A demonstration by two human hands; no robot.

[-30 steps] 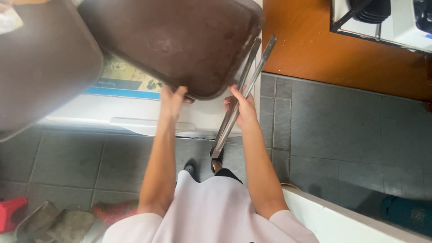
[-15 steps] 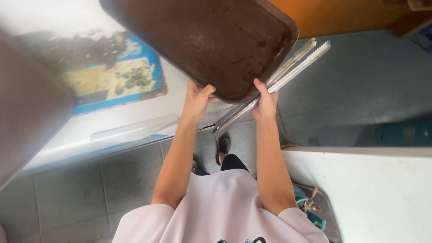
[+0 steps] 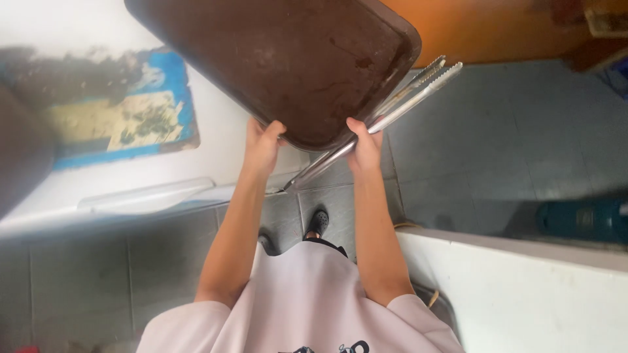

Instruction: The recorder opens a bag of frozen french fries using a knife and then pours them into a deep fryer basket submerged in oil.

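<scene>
At the near rim of the dark brown tray, left hand fingers curl tight; the right hand clamps rim and metal tongs together. Carrying seems underway; a level, steady grip matters. Smooth, rounded-cornered plastic, stained, above grey floor tiles.

There is one brown tray. Two hands hold its near edge. One pair of metal tongs lies at the right side of the tray. Below the tray, two dark shoes stand on the floor.
</scene>
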